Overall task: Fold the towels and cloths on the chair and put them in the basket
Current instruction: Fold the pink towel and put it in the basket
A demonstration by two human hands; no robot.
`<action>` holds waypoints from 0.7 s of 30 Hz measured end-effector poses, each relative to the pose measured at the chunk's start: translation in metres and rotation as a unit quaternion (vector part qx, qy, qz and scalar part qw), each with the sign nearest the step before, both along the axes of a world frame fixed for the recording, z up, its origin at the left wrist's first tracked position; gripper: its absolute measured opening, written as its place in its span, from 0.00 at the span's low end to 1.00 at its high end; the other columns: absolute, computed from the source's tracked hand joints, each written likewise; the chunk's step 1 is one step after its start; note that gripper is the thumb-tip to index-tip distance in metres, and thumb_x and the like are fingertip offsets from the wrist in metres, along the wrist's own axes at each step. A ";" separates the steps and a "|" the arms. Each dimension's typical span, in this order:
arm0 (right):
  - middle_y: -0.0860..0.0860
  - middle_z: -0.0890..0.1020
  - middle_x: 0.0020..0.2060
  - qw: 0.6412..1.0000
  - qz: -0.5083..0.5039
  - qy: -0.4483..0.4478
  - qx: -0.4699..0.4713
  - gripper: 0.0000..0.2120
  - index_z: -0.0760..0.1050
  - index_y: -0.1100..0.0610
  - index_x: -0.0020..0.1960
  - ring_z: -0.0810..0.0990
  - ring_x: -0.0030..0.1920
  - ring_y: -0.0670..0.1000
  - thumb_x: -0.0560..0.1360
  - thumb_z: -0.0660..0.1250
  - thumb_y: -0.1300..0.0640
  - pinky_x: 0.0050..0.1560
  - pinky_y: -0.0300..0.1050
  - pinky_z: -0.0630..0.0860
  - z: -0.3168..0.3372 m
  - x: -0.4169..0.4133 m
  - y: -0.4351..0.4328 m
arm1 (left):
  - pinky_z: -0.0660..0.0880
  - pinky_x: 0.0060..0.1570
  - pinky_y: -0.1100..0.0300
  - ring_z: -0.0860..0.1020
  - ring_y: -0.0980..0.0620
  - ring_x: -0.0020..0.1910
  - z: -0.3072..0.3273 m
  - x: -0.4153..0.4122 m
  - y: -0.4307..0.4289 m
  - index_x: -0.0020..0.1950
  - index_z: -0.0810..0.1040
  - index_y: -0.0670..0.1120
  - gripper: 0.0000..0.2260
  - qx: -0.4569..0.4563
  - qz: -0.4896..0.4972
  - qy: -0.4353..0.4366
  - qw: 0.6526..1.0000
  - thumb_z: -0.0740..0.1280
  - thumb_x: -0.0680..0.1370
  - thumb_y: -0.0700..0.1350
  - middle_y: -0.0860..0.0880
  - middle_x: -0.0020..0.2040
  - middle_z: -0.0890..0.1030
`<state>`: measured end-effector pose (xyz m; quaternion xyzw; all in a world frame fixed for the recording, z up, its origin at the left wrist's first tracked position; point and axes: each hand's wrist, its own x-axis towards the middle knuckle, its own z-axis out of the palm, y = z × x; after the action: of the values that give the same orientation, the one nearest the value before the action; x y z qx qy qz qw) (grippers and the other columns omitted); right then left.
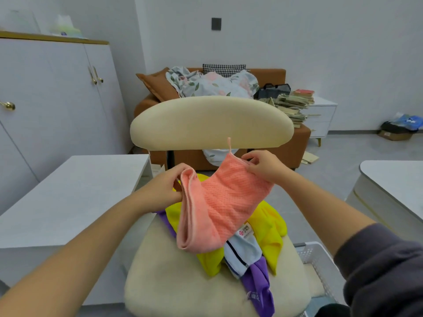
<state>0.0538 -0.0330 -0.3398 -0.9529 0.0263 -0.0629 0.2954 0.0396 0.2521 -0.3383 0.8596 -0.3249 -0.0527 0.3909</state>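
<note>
Nearest you, the white basket [313,247] is sitting low at your right, just beside the chair seat [174,282]; what it is holding is not showing. On the seat a loose heap is waiting: a purple cloth [258,284], a pale striped cloth [240,255] and a yellow cloth [272,236], all overlapping and unfolded.

Above that heap you are holding the pink towel [217,202] in the air. Your left hand [164,184] is gripping its doubled left edge, fingers curled round the fold. Your right hand [263,165] is pinching the upper right corner, just beside the little hanging loop [229,145].

The towel is sagging between your hands, so it is probably handling as light, soft and quite limp. Its waffle weave should be giving your fingertips a fair bite, not sliding. Corners and hems are looking like the best holds, since grabbing mid-panel would likely be bunching it. The lower end, with its label [246,232], is hanging free against the heap and may be dragging other cloths along.

Behind the towel the chair back [210,122] is standing, well apart from a sofa [297,143] beyond.
</note>
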 end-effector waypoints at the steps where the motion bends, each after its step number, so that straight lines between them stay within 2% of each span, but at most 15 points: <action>1: 0.51 0.80 0.55 1.000 -0.003 0.010 0.010 0.15 0.76 0.53 0.63 0.75 0.50 0.48 0.78 0.62 0.54 0.50 0.41 0.68 -0.002 0.000 -0.001 | 0.69 0.43 0.69 0.73 0.61 0.44 -0.004 0.005 0.000 0.49 0.73 0.52 0.13 0.018 0.005 -0.047 0.999 0.69 0.70 0.37 0.51 0.48 0.74; 3: 0.51 0.79 0.56 0.998 -0.007 0.027 0.049 0.16 0.75 0.53 0.64 0.75 0.49 0.47 0.77 0.64 0.56 0.48 0.39 0.69 -0.005 -0.002 -0.001 | 0.69 0.46 0.70 0.73 0.60 0.47 -0.010 0.015 -0.003 0.47 0.74 0.52 0.10 0.008 0.002 -0.064 0.998 0.70 0.67 0.44 0.50 0.50 0.73; 6: 0.50 0.80 0.54 0.992 -0.001 0.016 0.124 0.17 0.75 0.53 0.64 0.75 0.44 0.41 0.76 0.66 0.58 0.39 0.33 0.69 0.003 -0.007 0.002 | 0.73 0.44 0.58 0.76 0.55 0.40 -0.004 0.025 -0.009 0.44 0.75 0.48 0.14 -0.061 0.009 0.013 0.998 0.68 0.61 0.51 0.50 0.41 0.79; 8: 0.46 0.81 0.49 0.986 0.019 -0.003 0.164 0.15 0.76 0.50 0.61 0.76 0.44 0.40 0.76 0.66 0.60 0.39 0.32 0.70 0.017 -0.012 0.004 | 0.74 0.43 0.64 0.77 0.60 0.39 0.005 0.032 -0.016 0.46 0.76 0.50 0.17 -0.086 0.006 0.037 0.996 0.69 0.60 0.54 0.56 0.39 0.81; 9: 0.45 0.81 0.48 0.982 0.037 -0.012 0.184 0.14 0.76 0.49 0.59 0.77 0.45 0.41 0.75 0.67 0.61 0.40 0.32 0.71 0.025 -0.016 0.007 | 0.73 0.45 0.67 0.77 0.63 0.42 0.009 0.036 -0.019 0.47 0.78 0.52 0.17 -0.099 -0.003 0.040 0.994 0.70 0.60 0.56 0.59 0.41 0.82; 11: 0.46 0.82 0.47 0.970 0.091 -0.034 0.222 0.14 0.76 0.48 0.57 0.80 0.47 0.44 0.75 0.68 0.63 0.46 0.34 0.75 0.040 -0.023 0.011 | 0.72 0.51 0.68 0.78 0.63 0.49 0.015 0.040 -0.027 0.48 0.82 0.57 0.17 -0.135 -0.006 0.034 0.990 0.72 0.60 0.58 0.56 0.50 0.82; 13: 0.48 0.82 0.45 0.954 0.154 -0.035 0.255 0.15 0.76 0.49 0.57 0.80 0.47 0.44 0.75 0.68 0.65 0.50 0.37 0.77 0.056 -0.031 0.015 | 0.70 0.54 0.71 0.77 0.65 0.55 0.022 0.038 -0.032 0.50 0.82 0.60 0.18 -0.175 -0.010 0.019 0.984 0.73 0.61 0.57 0.57 0.58 0.79; 15: 0.48 0.82 0.43 0.937 0.207 -0.022 0.280 0.15 0.75 0.51 0.56 0.80 0.45 0.44 0.74 0.68 0.67 0.49 0.37 0.77 0.070 -0.038 0.016 | 0.71 0.50 0.74 0.78 0.67 0.52 0.031 0.031 -0.035 0.54 0.79 0.54 0.20 -0.223 -0.033 0.034 0.974 0.74 0.63 0.51 0.60 0.53 0.82; 17: 0.49 0.81 0.43 0.930 0.230 -0.003 0.287 0.16 0.74 0.53 0.57 0.80 0.45 0.46 0.74 0.67 0.68 0.49 0.38 0.77 0.081 -0.045 0.018 | 0.72 0.47 0.73 0.79 0.66 0.48 0.038 0.025 -0.036 0.53 0.79 0.51 0.17 -0.253 -0.050 0.047 0.965 0.73 0.64 0.48 0.61 0.47 0.83; 21: 0.51 0.81 0.44 0.923 0.226 0.048 0.307 0.16 0.73 0.54 0.60 0.80 0.44 0.48 0.75 0.66 0.67 0.46 0.40 0.79 0.089 -0.054 0.019 | 0.74 0.44 0.71 0.80 0.63 0.45 0.048 0.012 -0.034 0.47 0.82 0.53 0.12 -0.280 -0.014 0.040 0.959 0.75 0.65 0.50 0.59 0.43 0.84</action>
<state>-0.0003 -0.0143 -0.2507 -0.7977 -0.1579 0.0630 0.5786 0.0513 0.2180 -0.2898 0.7085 -0.3233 0.0006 0.6273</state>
